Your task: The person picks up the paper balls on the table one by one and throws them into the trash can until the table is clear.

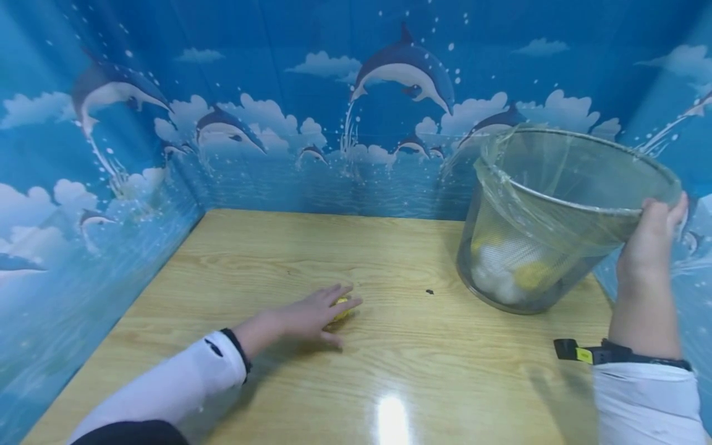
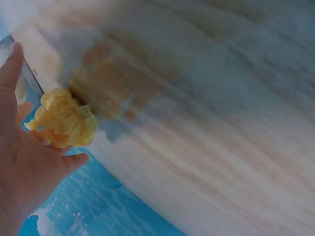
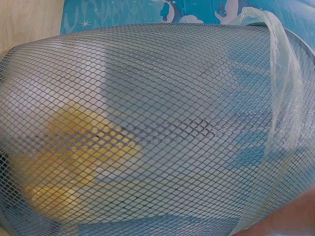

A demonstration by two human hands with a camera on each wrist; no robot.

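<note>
My left hand reaches over a crumpled yellow paper ball on the table, its fingers spread and fairly straight. In the left wrist view the paper ball lies against the fingers, which are not curled round it. My right hand grips the rim of a wire mesh wastebasket, which leans toward the right. A clear plastic bag lines it and folds over the rim. Through the mesh, blurred white and yellow crumpled pieces show at the bottom.
The wood-grain table carries a small dark scrap left of the wastebasket. A blue curtain with dolphins encloses the table at the back and both sides.
</note>
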